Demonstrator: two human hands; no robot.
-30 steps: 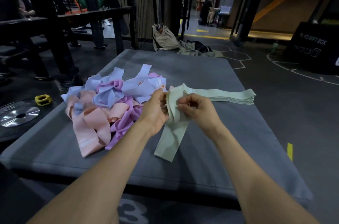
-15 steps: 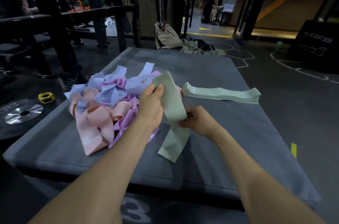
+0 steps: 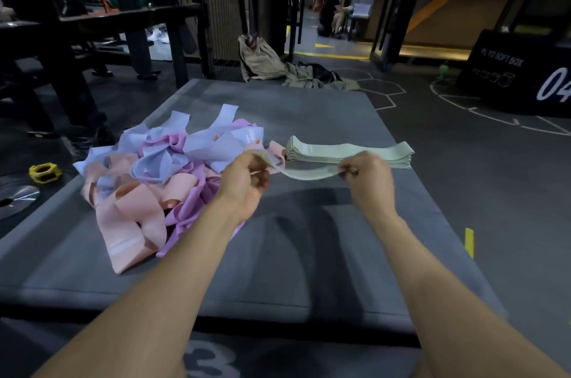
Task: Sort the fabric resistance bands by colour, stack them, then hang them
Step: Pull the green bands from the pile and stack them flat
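A pale green band (image 3: pixel 309 174) is stretched flat between my two hands above the grey mat (image 3: pixel 309 254). My left hand (image 3: pixel 244 182) pinches its left end and my right hand (image 3: pixel 369 175) pinches its right end. Just behind it lies a neat stack of green bands (image 3: pixel 349 150). To the left sits a tangled heap of bands (image 3: pixel 160 179) in blue, pink and purple.
A yellow collar (image 3: pixel 44 173) and a silver weight plate (image 3: pixel 17 199) lie on the floor at left. Black gym frames stand behind them. Bags and clothes (image 3: pixel 278 68) lie beyond the mat. A black plyo soft box (image 3: pixel 519 71) stands at right.
The green band hung folded and vertical between my hands; now my hands have moved apart and pulled it out flat and level, close to the green stack.
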